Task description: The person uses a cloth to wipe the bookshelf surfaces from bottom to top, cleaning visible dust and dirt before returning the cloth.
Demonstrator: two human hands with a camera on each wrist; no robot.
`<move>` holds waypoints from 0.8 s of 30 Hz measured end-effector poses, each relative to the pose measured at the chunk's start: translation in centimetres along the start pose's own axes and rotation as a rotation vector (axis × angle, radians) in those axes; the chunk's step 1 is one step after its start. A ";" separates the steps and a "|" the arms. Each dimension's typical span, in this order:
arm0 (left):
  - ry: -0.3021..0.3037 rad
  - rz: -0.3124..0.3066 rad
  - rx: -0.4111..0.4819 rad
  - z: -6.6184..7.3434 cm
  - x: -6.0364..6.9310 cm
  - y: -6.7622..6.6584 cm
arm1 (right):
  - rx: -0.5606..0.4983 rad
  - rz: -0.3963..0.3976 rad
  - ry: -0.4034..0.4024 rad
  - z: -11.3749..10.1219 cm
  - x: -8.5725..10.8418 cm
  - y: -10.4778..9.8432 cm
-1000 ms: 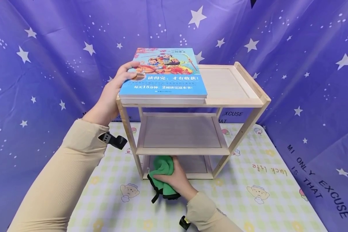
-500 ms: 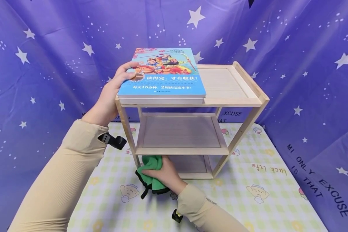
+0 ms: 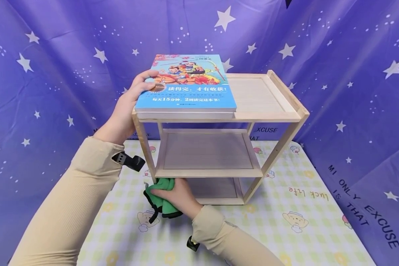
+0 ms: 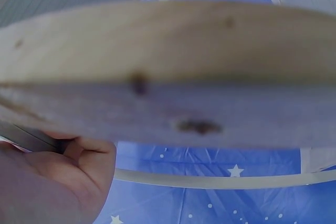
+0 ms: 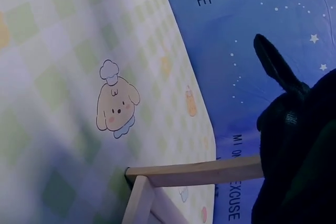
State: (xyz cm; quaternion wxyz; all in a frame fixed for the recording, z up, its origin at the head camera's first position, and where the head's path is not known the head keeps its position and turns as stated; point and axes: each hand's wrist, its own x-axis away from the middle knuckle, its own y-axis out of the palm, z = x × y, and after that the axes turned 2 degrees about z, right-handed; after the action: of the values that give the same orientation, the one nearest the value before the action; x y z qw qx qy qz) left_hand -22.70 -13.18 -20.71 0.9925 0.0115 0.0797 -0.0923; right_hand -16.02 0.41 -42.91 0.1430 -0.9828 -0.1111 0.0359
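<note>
A wooden three-tier shelf point(image 3: 262, 96) stands on the table, with blue books point(image 3: 189, 94) lying on the left of its top. My left hand point(image 3: 126, 101) grips the top's left side, thumb and fingertips on the upper book's edge; the left wrist view has that hand point(image 4: 68, 177) beside a blurred wooden part point(image 4: 173, 45). Low at the front left corner, my right hand point(image 3: 181, 195) holds a bunched green cloth point(image 3: 164, 201) with black trim, its far fingers hidden. The cloth point(image 5: 299, 166) is dark in the right wrist view, near a shelf post point(image 5: 205, 172).
The middle tier point(image 3: 207, 151) and lower tier point(image 3: 216, 188) hang over the checked tablecloth point(image 3: 252, 236). A purple curtain point(image 3: 86, 33) with white stars surrounds the table at the back and sides.
My right hand has moved left with the green cloth, from the middle of the lower tier to its front left corner. My left hand has stayed on the book and shelf.
</note>
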 end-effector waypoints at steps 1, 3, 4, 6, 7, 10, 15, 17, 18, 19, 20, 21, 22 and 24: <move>0.000 0.003 0.000 0.0 0.0 0.0 | -0.004 0.002 0.000 0.0 -0.1 0.2; 0.002 0.009 0.002 -0.1 0.0 0.0 | -0.028 0.000 -0.001 0.0 -0.3 0.6; 0.002 0.011 0.002 -0.1 0.0 0.0 | -0.041 0.001 0.002 0.0 -0.4 0.8; 0.002 0.013 0.005 -0.1 -0.1 0.0 | -0.063 0.000 0.011 0.1 -0.6 1.1; 0.003 0.012 0.005 -0.1 -0.1 0.0 | -0.070 0.000 0.017 0.1 -0.7 1.2; 0.002 0.009 0.006 0.0 0.0 0.0 | -0.046 0.016 0.020 0.1 -0.8 1.5; 0.005 0.007 0.007 0.2 0.2 0.0 | 0.053 0.075 -0.045 0.0 -1.2 1.9; 0.006 0.006 0.007 0.3 0.2 0.0 | 0.061 0.087 -0.052 0.0 -1.3 2.0; 0.004 0.006 0.006 0.3 0.2 0.0 | 0.057 0.089 -0.052 0.0 -1.3 2.0; 0.003 0.005 0.007 0.2 0.2 0.0 | 0.051 0.091 -0.054 0.0 -1.3 2.1; 0.001 0.006 0.007 0.2 0.2 0.0 | 0.049 0.092 -0.048 0.1 -1.4 2.2; -0.001 0.005 0.009 0.2 0.2 0.1 | 0.044 0.091 -0.039 0.1 -1.3 2.2; -0.003 0.005 0.009 0.2 0.2 0.1 | 0.045 0.091 -0.027 0.1 -1.3 2.3; -0.007 0.004 0.009 0.2 0.2 0.1 | 0.045 0.092 -0.015 0.2 -1.3 2.4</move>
State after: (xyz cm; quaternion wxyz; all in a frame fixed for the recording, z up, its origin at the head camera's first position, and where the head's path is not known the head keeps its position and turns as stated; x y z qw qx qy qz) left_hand -22.49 -13.14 -20.58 0.9929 0.0156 0.0760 -0.0906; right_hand -16.83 -2.04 -43.76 0.1625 -0.9831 -0.0658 0.0521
